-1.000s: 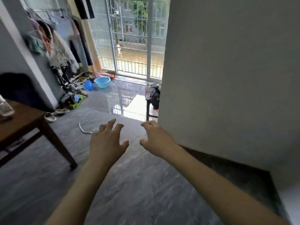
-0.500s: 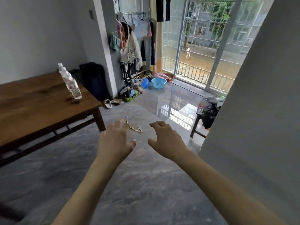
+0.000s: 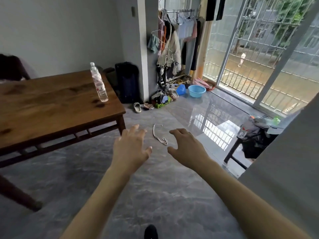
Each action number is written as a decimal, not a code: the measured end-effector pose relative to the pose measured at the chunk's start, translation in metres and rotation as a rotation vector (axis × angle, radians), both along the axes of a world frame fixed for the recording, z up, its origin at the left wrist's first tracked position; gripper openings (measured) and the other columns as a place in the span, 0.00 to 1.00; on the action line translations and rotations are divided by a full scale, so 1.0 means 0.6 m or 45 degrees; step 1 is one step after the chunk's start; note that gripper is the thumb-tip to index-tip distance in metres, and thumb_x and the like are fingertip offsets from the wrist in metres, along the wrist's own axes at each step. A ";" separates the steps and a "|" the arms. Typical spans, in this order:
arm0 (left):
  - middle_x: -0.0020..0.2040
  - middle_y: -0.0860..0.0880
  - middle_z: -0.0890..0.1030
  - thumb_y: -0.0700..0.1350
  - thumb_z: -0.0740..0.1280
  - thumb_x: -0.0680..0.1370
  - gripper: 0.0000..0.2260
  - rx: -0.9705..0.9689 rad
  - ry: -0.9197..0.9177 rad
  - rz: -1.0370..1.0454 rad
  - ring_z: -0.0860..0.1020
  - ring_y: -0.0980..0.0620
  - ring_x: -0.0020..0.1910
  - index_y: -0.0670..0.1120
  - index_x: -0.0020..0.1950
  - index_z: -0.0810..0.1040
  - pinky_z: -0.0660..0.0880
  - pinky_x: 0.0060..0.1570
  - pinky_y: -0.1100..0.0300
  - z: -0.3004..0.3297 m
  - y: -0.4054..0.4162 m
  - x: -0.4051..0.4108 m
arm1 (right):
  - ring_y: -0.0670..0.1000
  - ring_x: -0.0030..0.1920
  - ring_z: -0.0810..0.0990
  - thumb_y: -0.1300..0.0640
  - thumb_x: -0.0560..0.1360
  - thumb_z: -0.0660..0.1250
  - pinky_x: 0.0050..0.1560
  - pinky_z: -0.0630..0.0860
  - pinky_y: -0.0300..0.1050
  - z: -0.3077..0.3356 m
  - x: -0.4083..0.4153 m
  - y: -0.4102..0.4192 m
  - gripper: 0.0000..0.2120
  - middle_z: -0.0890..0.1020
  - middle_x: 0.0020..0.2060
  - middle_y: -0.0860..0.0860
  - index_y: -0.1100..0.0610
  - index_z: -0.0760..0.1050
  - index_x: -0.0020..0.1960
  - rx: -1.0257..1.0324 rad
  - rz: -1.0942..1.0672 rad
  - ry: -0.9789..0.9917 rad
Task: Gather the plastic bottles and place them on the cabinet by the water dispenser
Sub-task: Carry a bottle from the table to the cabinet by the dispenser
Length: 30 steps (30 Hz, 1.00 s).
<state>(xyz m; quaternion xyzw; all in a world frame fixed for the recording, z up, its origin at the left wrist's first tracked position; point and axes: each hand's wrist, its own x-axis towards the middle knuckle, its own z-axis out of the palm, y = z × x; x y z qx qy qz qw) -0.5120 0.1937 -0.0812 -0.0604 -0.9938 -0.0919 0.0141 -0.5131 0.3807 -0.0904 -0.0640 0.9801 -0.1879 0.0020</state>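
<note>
Both the left hand (image 3: 131,149) and right hand (image 3: 187,149) hang empty, fingers spread, likely readying a reach; the clear bottle (image 3: 99,83) stands upright on the wooden table (image 3: 51,104), far left

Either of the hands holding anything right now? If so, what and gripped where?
Nothing held. The left hand and right hand are both open and empty over the floor; the plastic bottle stands untouched on the wooden table.

Clear, glossy plastic bottle (image 3: 98,83) with pale label, on brown wooden bench (image 3: 51,104) of matt, grainy finish. Polished grey stone-look floor (image 3: 155,195), mirror-glossy far right. Smooth light-blue plastic basin (image 3: 196,91). Metal window grille (image 3: 255,54).
</note>
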 end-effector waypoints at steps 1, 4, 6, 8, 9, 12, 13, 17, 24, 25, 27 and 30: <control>0.81 0.49 0.59 0.59 0.65 0.79 0.29 0.000 0.007 0.011 0.61 0.46 0.78 0.53 0.78 0.64 0.65 0.72 0.46 -0.003 0.000 -0.017 | 0.54 0.67 0.70 0.49 0.76 0.65 0.60 0.72 0.51 0.000 -0.019 -0.001 0.26 0.70 0.70 0.50 0.52 0.67 0.72 0.006 0.014 -0.010; 0.81 0.48 0.59 0.59 0.65 0.79 0.29 0.009 0.027 0.037 0.60 0.46 0.78 0.53 0.78 0.63 0.64 0.71 0.47 -0.006 -0.005 -0.077 | 0.55 0.68 0.71 0.48 0.76 0.66 0.61 0.72 0.52 0.007 -0.088 -0.007 0.27 0.69 0.71 0.50 0.51 0.66 0.74 0.045 0.064 -0.018; 0.81 0.49 0.59 0.59 0.65 0.79 0.29 0.024 0.042 0.052 0.61 0.46 0.77 0.53 0.78 0.63 0.64 0.71 0.47 -0.004 -0.010 -0.125 | 0.55 0.69 0.70 0.47 0.76 0.66 0.63 0.72 0.53 0.015 -0.142 -0.012 0.28 0.69 0.72 0.50 0.50 0.65 0.75 0.061 0.085 -0.006; 0.81 0.49 0.59 0.59 0.65 0.79 0.28 0.039 0.050 0.065 0.61 0.46 0.77 0.53 0.78 0.63 0.64 0.71 0.47 0.000 -0.017 -0.176 | 0.54 0.70 0.69 0.48 0.76 0.66 0.64 0.71 0.53 0.024 -0.197 -0.019 0.29 0.68 0.73 0.50 0.50 0.64 0.75 0.068 0.097 0.000; 0.81 0.49 0.59 0.59 0.65 0.79 0.28 0.041 0.048 0.069 0.60 0.46 0.78 0.53 0.78 0.64 0.64 0.71 0.47 0.001 -0.021 -0.202 | 0.54 0.70 0.69 0.48 0.76 0.65 0.64 0.71 0.53 0.028 -0.223 -0.022 0.29 0.67 0.73 0.50 0.50 0.64 0.75 0.069 0.099 -0.003; 0.80 0.49 0.60 0.59 0.65 0.79 0.28 0.027 0.052 0.074 0.62 0.47 0.77 0.53 0.77 0.64 0.65 0.70 0.48 0.000 -0.034 -0.280 | 0.54 0.70 0.69 0.48 0.77 0.65 0.66 0.71 0.54 0.037 -0.302 -0.031 0.29 0.67 0.73 0.50 0.50 0.64 0.76 0.085 0.109 -0.024; 0.80 0.49 0.61 0.59 0.65 0.79 0.28 0.020 0.059 0.069 0.62 0.47 0.77 0.52 0.77 0.65 0.66 0.70 0.48 -0.002 -0.037 -0.306 | 0.54 0.70 0.69 0.48 0.77 0.65 0.67 0.71 0.54 0.039 -0.328 -0.033 0.29 0.67 0.74 0.50 0.51 0.64 0.76 0.086 0.110 -0.023; 0.80 0.49 0.62 0.59 0.65 0.79 0.28 0.031 0.064 0.061 0.63 0.47 0.77 0.53 0.77 0.65 0.66 0.71 0.47 -0.009 -0.042 -0.393 | 0.55 0.70 0.69 0.49 0.78 0.65 0.67 0.70 0.54 0.041 -0.419 -0.032 0.27 0.68 0.73 0.51 0.51 0.65 0.75 0.059 0.081 0.015; 0.80 0.50 0.61 0.60 0.64 0.80 0.28 0.001 0.060 0.089 0.63 0.47 0.77 0.53 0.77 0.64 0.67 0.71 0.48 -0.020 -0.059 -0.527 | 0.54 0.70 0.70 0.49 0.77 0.66 0.66 0.71 0.52 0.020 -0.562 -0.033 0.28 0.68 0.73 0.51 0.51 0.65 0.75 0.055 0.118 -0.013; 0.80 0.50 0.61 0.60 0.64 0.80 0.28 0.002 0.057 0.100 0.62 0.48 0.77 0.53 0.77 0.64 0.67 0.71 0.48 -0.024 -0.061 -0.548 | 0.54 0.70 0.69 0.49 0.77 0.66 0.65 0.71 0.52 0.015 -0.588 -0.033 0.28 0.68 0.73 0.50 0.51 0.65 0.75 0.053 0.127 -0.016; 0.80 0.50 0.61 0.59 0.64 0.80 0.27 -0.006 0.042 0.116 0.62 0.48 0.77 0.53 0.77 0.64 0.67 0.71 0.48 -0.032 -0.062 -0.592 | 0.54 0.70 0.69 0.49 0.77 0.66 0.64 0.70 0.51 0.008 -0.644 -0.030 0.28 0.68 0.73 0.50 0.51 0.65 0.75 0.050 0.147 -0.014; 0.80 0.50 0.61 0.59 0.64 0.80 0.27 -0.028 0.033 0.151 0.63 0.48 0.77 0.53 0.77 0.65 0.67 0.71 0.48 -0.044 -0.061 -0.672 | 0.54 0.70 0.69 0.50 0.76 0.67 0.65 0.69 0.50 -0.001 -0.739 -0.026 0.28 0.69 0.73 0.51 0.52 0.66 0.75 0.028 0.173 0.004</control>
